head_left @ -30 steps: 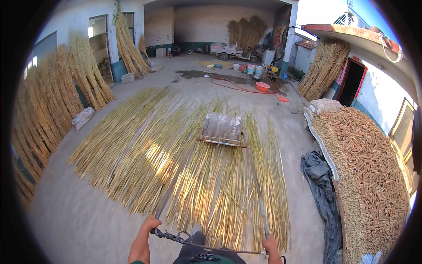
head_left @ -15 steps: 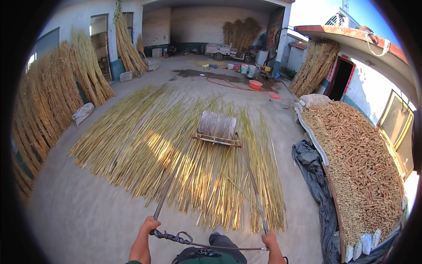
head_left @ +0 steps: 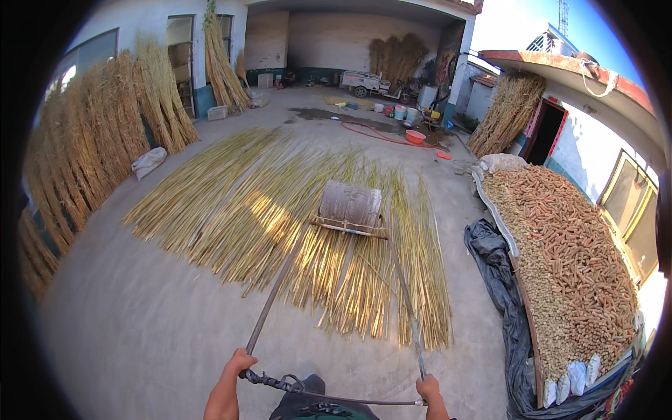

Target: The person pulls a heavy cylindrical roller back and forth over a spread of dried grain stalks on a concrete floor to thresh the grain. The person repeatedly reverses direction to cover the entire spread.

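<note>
A grey stone roller (head_left: 350, 204) in a wooden frame rests on a wide layer of yellow reeds (head_left: 280, 217) spread on the concrete yard. Two long shafts (head_left: 269, 304) run from the frame back to a metal crossbar with a chain (head_left: 315, 393) at my waist. My left hand (head_left: 238, 363) grips the left end of the crossbar where the left shaft meets it. My right hand (head_left: 428, 387) grips the right end by the right shaft. Both forearms come in from the lower edge.
Upright reed bundles (head_left: 91, 147) line the left wall and the far corners. A long heap of corn cobs (head_left: 570, 259) edged with black sheeting (head_left: 500, 280) fills the right side. Buckets, an orange basin (head_left: 415, 136) and a small vehicle (head_left: 364, 82) stand at the back.
The roller has come closer to me along the reeds, and my view has shifted so the corn heap sits further into the picture. Both hands keep their grip on the crossbar.
</note>
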Available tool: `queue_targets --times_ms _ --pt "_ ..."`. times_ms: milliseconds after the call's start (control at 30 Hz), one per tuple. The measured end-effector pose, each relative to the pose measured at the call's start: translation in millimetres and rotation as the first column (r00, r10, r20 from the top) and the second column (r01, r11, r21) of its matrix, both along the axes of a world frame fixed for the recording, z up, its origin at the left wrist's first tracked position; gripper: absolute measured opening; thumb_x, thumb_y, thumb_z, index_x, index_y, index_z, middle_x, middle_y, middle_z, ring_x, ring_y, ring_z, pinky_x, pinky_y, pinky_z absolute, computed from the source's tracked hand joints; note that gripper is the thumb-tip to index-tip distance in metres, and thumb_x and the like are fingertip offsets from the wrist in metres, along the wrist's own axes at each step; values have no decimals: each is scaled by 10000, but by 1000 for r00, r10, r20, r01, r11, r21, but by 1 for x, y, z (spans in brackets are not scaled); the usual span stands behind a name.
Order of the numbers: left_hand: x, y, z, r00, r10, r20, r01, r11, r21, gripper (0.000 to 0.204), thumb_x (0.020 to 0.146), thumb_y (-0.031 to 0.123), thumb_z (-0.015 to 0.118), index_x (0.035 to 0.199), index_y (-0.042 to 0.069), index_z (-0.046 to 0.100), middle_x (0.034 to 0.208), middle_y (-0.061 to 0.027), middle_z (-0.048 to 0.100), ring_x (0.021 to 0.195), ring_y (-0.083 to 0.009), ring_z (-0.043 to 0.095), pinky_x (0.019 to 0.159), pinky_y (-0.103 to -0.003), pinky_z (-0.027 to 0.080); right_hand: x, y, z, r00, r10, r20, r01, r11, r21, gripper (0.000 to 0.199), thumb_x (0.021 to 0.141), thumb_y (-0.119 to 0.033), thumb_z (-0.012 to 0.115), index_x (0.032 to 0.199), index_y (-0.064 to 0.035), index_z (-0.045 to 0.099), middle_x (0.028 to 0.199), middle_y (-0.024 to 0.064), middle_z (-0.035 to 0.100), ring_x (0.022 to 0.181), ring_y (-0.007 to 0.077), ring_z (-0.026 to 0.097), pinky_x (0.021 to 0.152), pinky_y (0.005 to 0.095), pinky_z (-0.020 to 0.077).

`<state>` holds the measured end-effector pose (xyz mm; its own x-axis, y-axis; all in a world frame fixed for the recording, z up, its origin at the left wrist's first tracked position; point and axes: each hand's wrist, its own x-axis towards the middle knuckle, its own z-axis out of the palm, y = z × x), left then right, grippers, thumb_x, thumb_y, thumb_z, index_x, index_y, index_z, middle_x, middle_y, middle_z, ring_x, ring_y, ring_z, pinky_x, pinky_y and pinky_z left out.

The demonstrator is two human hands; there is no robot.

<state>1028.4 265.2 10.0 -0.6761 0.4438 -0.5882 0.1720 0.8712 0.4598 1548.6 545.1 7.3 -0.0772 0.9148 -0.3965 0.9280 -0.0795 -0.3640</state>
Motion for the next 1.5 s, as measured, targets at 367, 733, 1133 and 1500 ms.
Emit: queue_targets --times_ms 367,733,1133,1500 --pt "80 -133 -13 1000 22 -3 -22 1000 -20 306 606 266 650 631 -33 589 635 -146 596 601 -231 601 555 -357 467 64 -115 33 1000 -4 15 4 1000 -24 415 781 -318 543 971 50 511 961 276 572 927 415 550 798 446 439" --pt "122 -261 -22 1000 -12 3 12 1000 2 337 599 269 662 684 -51 596 696 -183 613 678 -268 623 615 -362 485 117 -250 1 999 -52 9 52 997 53 520 856 -417 392 918 71 559 901 304 573 907 442 542 813 469 418" --pt "199 -386 -23 1000 -26 -1 26 998 -65 327 598 277 641 652 -41 588 674 -181 606 659 -264 618 597 -367 476 212 -373 -53 996 84 -17 -80 983 166 508 892 -364 320 751 51 577 818 285 577 827 465 535 746 505 409" --pt "259 -493 -23 999 -21 41 24 996 -85 334 589 271 644 653 -52 588 651 -172 602 640 -250 617 575 -359 476 296 -477 -99 999 -45 18 46 998 -40 506 896 -371 331 993 67 565 948 295 569 964 441 512 812 478 419"
